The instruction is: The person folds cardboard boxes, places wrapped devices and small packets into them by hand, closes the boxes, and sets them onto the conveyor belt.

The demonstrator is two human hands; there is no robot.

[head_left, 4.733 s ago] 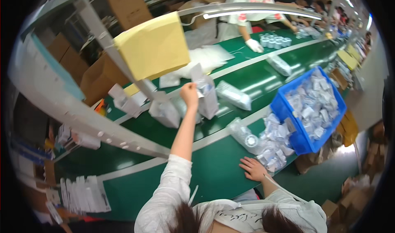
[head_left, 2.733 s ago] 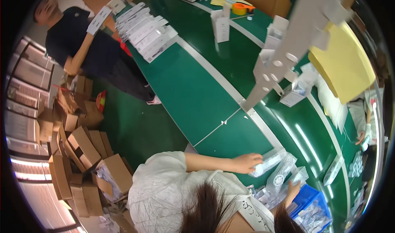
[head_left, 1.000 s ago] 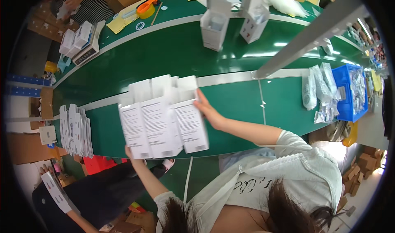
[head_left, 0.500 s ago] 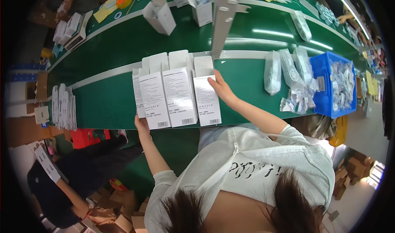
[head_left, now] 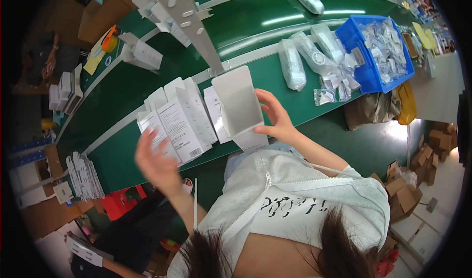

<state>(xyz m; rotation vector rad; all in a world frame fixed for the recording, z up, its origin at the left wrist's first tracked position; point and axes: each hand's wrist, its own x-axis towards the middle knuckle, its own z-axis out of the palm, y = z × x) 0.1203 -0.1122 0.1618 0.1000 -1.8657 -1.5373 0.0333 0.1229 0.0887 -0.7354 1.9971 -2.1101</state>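
Note:
My right hand [head_left: 278, 118] grips a white carton [head_left: 239, 98] by its right side, thumb at the rim and fingers behind. The carton is tipped so its open mouth and bare inside face me; a raised flap stands at its far side. To its left, several white printed cartons [head_left: 181, 130] with upright flaps stand close together on the green bench. My left hand [head_left: 160, 162] is lifted in front of these cartons, blurred by motion, with its fingers apart and nothing seen in it. Another white printed carton [head_left: 215, 112] shows behind the held one.
Bubble-wrapped packs [head_left: 292, 64] and small clear bags [head_left: 339, 84] lie right, beside a blue bin [head_left: 360, 52] of bagged parts. Flat cartons [head_left: 84, 177] are stacked left. A metal post [head_left: 189, 25] rises at the back. Another person's hand holds a white flat piece [head_left: 83, 250] lower left.
My right hand has tilted its carton, turning the open mouth toward me. My left hand has come off the cartons' left side and lifted. The view has turned and shifted right.

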